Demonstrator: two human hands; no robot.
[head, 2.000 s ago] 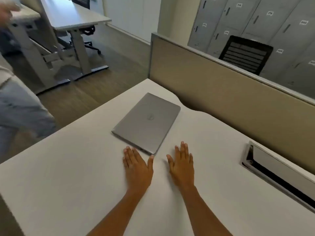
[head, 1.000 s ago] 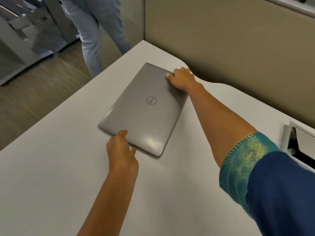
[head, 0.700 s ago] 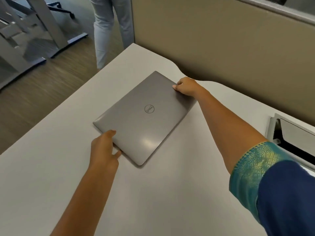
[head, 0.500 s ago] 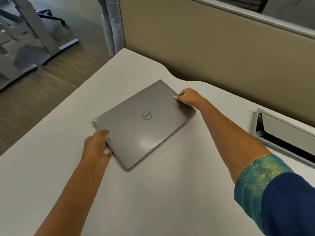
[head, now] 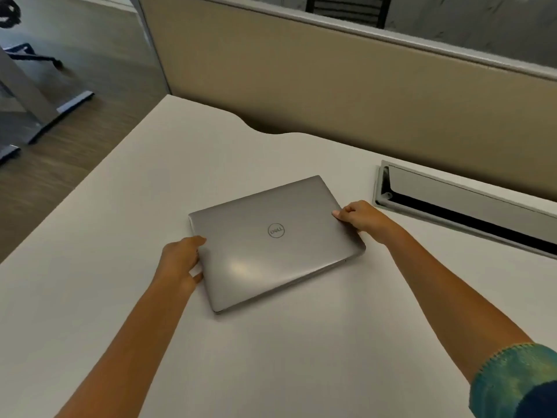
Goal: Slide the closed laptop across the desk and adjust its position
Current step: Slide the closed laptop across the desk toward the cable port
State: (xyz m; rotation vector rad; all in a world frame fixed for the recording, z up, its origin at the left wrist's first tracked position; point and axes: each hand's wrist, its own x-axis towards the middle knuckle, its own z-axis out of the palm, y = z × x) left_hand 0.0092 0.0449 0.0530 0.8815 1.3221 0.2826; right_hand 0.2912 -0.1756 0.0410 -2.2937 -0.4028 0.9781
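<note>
A closed silver laptop (head: 271,245) with a round logo lies flat on the white desk (head: 120,221), turned a little so its near corner points toward me. My left hand (head: 180,260) grips its left edge with the fingers curled around it. My right hand (head: 360,218) holds the right far edge, thumb on the lid.
A cable tray opening (head: 458,212) with a raised flap is set into the desk to the right of the laptop. A beige partition (head: 331,86) runs along the far edge. The desk's left edge drops to a wooden floor (head: 60,140). A desk leg (head: 24,95) stands far left.
Both hands went from resting flat on the desk to gripping the laptop. The laptop has slid toward me and to the right and rotated toward square. The person standing at the left is out of view.
</note>
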